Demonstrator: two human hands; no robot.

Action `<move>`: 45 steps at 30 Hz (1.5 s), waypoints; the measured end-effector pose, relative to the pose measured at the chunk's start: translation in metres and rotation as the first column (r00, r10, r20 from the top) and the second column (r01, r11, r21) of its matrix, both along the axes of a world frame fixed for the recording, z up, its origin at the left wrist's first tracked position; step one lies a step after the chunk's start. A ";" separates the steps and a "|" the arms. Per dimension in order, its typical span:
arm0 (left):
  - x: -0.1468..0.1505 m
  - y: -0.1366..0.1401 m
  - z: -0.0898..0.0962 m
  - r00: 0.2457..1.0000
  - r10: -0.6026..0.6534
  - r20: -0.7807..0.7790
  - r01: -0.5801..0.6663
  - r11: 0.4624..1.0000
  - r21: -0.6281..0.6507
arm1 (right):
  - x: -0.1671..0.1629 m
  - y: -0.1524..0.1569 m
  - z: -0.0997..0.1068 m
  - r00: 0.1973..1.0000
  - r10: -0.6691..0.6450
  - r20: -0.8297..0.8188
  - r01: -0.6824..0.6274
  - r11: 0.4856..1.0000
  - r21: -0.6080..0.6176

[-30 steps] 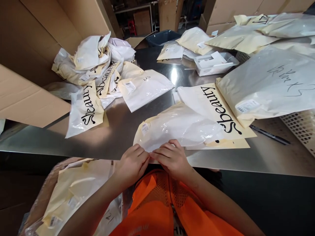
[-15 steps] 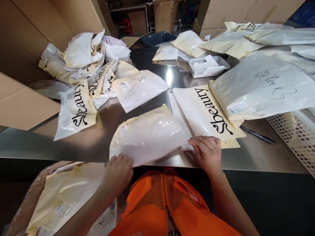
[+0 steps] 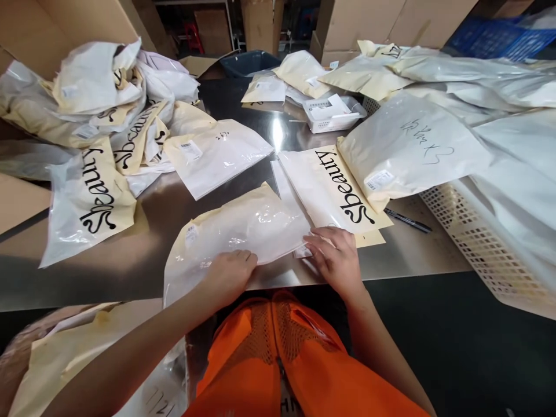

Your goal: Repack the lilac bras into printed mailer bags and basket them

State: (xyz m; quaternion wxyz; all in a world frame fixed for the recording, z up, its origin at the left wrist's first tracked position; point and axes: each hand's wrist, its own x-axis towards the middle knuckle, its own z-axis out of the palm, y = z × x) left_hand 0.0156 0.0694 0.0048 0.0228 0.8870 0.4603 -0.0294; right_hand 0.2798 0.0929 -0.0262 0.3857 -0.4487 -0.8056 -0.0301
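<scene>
A clear plastic bag [image 3: 234, 226] with white and cream contents and a small barcode label lies at the table's front edge, its left corner hanging over. My left hand [image 3: 230, 275] is closed on its front edge near the middle. At the bag's right corner, my right hand [image 3: 336, 255] has its fingers bent round the edge; the fingertips are partly hidden. Just beyond the right hand lies a packed bag [image 3: 324, 188] with a cream panel lettered "Sbeauty", overlapping other flat bags.
Packed bags [image 3: 99, 81] are heaped at left by a cardboard box [image 3: 19, 200]. A larger marked bag [image 3: 412, 153] leans on a white plastic basket [image 3: 473, 249] at right, near a black pen [image 3: 408, 220]. A small white tray [image 3: 334, 116] stands farther back. More bags [image 3: 87, 341] sit below the table's edge.
My left hand has slid right along the bag's front edge, from its left corner to near the middle. My right hand stays at the right corner, its fingers a little looser. The view has shifted right.
</scene>
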 end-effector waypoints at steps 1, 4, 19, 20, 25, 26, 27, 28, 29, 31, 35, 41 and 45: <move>-0.001 0.001 0.001 1.000 -0.005 0.012 0.005 1.000 0.012 | -0.001 0.000 0.001 1.000 0.021 0.003 -0.021 1.000 -0.007; 0.001 0.002 0.005 0.999 -0.016 0.050 0.012 0.996 0.088 | -0.008 0.002 0.004 0.998 0.053 -0.022 -0.054 0.998 -0.025; 0.048 0.015 0.026 0.935 -0.255 0.245 0.145 0.908 0.393 | -0.043 -0.013 0.001 0.654 0.156 -0.740 -0.444 0.871 -0.209; 0.047 0.015 0.026 0.932 -0.278 0.232 0.160 0.892 0.424 | -0.043 -0.014 0.002 0.661 0.161 -0.733 -0.434 0.879 -0.198; 0.014 0.002 0.025 0.924 -0.278 0.261 0.145 0.889 0.434 | -0.040 -0.016 0.012 0.668 0.150 -0.729 -0.411 0.891 -0.193; 0.006 -0.002 0.026 0.924 -0.246 0.294 0.106 0.900 0.422 | -0.039 -0.015 0.013 0.672 0.135 -0.729 -0.390 0.900 -0.193; 0.000 -0.006 0.028 0.920 -0.207 0.333 0.057 0.911 0.409 | -0.039 -0.014 0.014 0.675 0.120 -0.728 -0.373 0.907 -0.197; -0.003 -0.009 0.030 0.914 -0.168 0.369 0.010 0.919 0.394 | -0.041 -0.012 0.015 0.682 0.119 -0.722 -0.371 0.907 -0.201; -0.003 -0.011 0.032 0.907 -0.139 0.398 -0.025 0.925 0.379 | -0.043 -0.011 0.016 0.689 0.136 -0.711 -0.391 0.897 -0.208; 0.004 -0.013 0.036 0.888 -0.147 0.436 -0.035 0.924 0.382 | -0.050 -0.010 0.018 0.697 0.217 -0.683 -0.468 0.860 -0.204; 0.026 -0.006 0.039 0.857 -0.249 0.452 0.023 0.894 0.448 | -0.065 -0.015 0.024 0.703 0.291 -0.649 -0.492 0.858 -0.148; 0.025 -0.010 0.035 0.921 -0.147 0.360 -0.006 0.921 0.390 | -0.062 -0.028 0.025 0.615 0.248 -0.749 -0.432 0.900 -0.057; -0.010 -0.022 0.024 0.949 -0.088 0.302 -0.045 0.913 0.405 | -0.042 -0.023 0.028 0.576 0.238 -0.782 -0.365 0.931 0.015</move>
